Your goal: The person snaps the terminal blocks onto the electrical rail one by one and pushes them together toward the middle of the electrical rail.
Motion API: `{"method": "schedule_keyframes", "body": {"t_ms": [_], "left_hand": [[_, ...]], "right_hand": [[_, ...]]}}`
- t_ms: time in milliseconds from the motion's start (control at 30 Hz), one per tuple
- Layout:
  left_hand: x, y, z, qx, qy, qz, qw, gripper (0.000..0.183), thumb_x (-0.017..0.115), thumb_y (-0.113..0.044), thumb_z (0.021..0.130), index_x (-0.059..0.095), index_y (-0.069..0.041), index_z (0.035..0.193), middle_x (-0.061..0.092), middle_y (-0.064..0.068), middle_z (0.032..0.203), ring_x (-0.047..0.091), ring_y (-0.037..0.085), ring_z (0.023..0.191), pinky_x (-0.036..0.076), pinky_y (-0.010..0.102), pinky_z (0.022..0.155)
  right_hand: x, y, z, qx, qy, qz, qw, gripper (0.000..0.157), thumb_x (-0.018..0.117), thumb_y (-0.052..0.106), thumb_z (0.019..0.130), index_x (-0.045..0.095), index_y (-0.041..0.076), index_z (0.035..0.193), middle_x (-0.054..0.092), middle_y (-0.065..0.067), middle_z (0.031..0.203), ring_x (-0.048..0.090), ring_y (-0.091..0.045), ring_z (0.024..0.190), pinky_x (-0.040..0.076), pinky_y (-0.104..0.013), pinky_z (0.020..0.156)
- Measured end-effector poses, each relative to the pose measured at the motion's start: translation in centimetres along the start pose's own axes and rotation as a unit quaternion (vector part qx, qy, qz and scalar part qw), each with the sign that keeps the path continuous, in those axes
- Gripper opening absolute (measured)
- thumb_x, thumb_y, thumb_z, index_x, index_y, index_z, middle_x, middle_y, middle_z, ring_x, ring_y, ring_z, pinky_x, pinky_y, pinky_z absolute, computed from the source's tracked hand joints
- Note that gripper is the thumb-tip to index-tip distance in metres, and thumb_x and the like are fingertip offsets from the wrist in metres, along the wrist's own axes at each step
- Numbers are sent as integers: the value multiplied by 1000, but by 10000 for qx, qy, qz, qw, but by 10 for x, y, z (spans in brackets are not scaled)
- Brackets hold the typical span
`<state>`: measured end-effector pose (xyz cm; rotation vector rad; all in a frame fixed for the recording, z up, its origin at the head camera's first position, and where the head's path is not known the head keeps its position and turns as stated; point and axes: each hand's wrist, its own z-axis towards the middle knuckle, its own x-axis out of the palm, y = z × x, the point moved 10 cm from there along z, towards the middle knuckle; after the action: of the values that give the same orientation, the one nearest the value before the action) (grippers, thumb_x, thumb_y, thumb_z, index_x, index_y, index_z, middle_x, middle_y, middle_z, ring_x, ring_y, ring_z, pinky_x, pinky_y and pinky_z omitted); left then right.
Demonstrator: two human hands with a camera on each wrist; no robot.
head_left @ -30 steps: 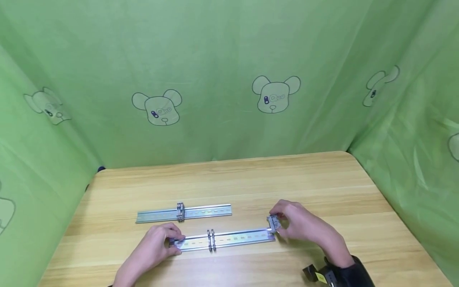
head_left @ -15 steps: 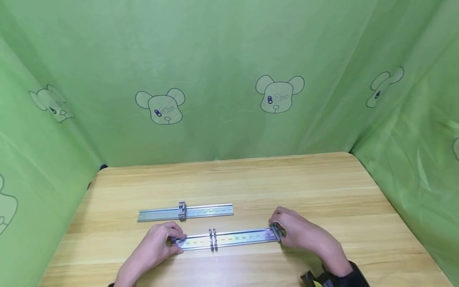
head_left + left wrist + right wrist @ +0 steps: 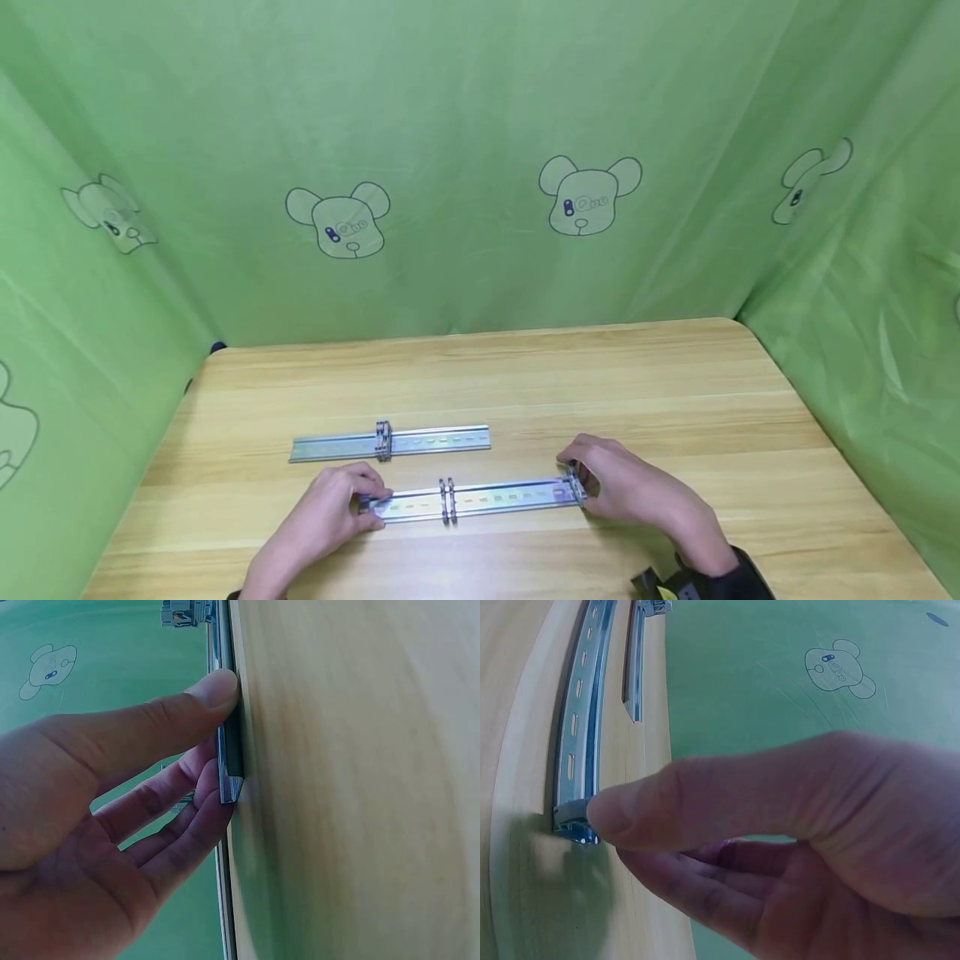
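Observation:
A slotted metal DIN rail (image 3: 510,497) lies along the near part of the wooden table. My left hand (image 3: 330,512) pinches its left end between thumb and fingers; the left wrist view shows the thumb (image 3: 214,690) on one edge and fingers under the other. Two thin grey clips (image 3: 447,502) sit across the rail near its middle. At the right end my right hand (image 3: 618,479) pinches a small grey DIN-rail clip (image 3: 571,814), which stands across the rail there. The right fingers partly hide this clip.
Farther back, a second DIN rail (image 3: 442,440) lies roughly parallel, with a cluster of grey clips (image 3: 383,442) on it. Green cloth walls (image 3: 465,250) with bear drawings surround the table (image 3: 675,375). A dark wrist device (image 3: 663,583) is on the right forearm.
My right hand has brought the clip down from above the rail's right end, turning it to stand across the rail. My left hand keeps its pinch on the rail.

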<state>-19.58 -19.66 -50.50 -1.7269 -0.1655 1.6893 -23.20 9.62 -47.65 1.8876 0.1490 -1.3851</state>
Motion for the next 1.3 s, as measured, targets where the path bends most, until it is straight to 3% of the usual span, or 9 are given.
{"method": "schedule_keyframes", "body": {"t_ms": [200, 767, 1033, 1300], "left_hand": [[-1, 1, -1, 38, -45, 34, 10000, 31, 87, -15, 65, 79, -9, 94, 71, -7, 97, 66, 13, 88, 60, 32, 80], [-2, -1, 0, 53, -20, 7, 10000, 31, 87, -15, 65, 79, -9, 94, 71, -7, 96, 66, 12, 88, 60, 33, 79], [-3, -2, 1, -4, 22, 24, 10000, 29, 87, -14, 65, 79, -8, 93, 70, -7, 95, 66, 13, 88, 60, 32, 79], [-2, -1, 0, -34, 64, 10, 10000, 29, 87, -13, 66, 79, -8, 93, 70, -7, 95, 67, 14, 87, 60, 32, 78]], "right_hand": [[1, 1, 2, -50, -46, 104, 9999, 44, 76, -7, 65, 65, -1, 107, 62, -1, 91, 57, -12, 78, 57, -28, 63], [1, -9, 2, 123, -37, 228, 9997, 43, 71, -10, 65, 63, 4, 105, 61, 0, 89, 57, -16, 78, 55, -29, 63], [2, -13, 1, 148, 138, 502, 9985, 44, 75, -7, 65, 62, 5, 105, 63, -2, 94, 60, -17, 84, 59, -35, 71], [6, -17, 2, 175, 246, 516, 9982, 45, 80, -1, 63, 62, 5, 104, 64, -1, 93, 61, -17, 84, 60, -34, 72]]}}
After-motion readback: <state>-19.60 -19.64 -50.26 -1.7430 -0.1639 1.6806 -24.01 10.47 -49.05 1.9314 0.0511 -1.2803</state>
